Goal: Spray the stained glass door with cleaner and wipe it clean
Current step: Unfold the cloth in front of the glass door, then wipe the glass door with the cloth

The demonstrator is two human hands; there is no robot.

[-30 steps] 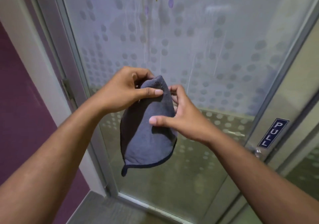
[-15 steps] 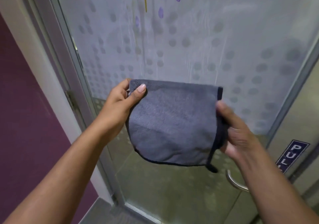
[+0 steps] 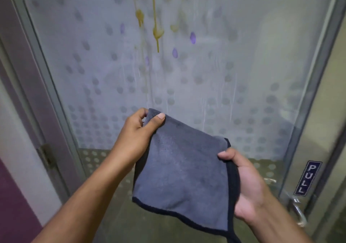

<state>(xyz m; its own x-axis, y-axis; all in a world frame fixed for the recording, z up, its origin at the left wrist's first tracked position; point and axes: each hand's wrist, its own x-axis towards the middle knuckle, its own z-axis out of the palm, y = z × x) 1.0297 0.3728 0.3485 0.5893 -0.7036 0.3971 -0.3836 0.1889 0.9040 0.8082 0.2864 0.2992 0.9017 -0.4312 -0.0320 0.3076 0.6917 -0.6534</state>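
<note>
A frosted glass door [image 3: 215, 85] with a dot pattern fills the view ahead. Yellow-brown drips [image 3: 156, 24] run down its upper middle, with small purple spots [image 3: 192, 38] beside them and thin wet streaks below. I hold a grey cloth [image 3: 183, 171] with a dark edge spread flat in front of the door's lower part. My left hand [image 3: 138, 136] pinches its top corner between thumb and fingers. My right hand [image 3: 247, 184] grips its right edge, thumb on top. No spray bottle is in view.
A metal door frame with a hinge [image 3: 45, 154] runs down the left, beside a purple wall [image 3: 13, 196]. On the right are a blue PULL sign [image 3: 307, 177] and a metal handle [image 3: 297, 211].
The cloth went from bunched between both hands to spread flat. My view has tilted up, showing more of the stains, and my right hand sits lower on the cloth's edge.
</note>
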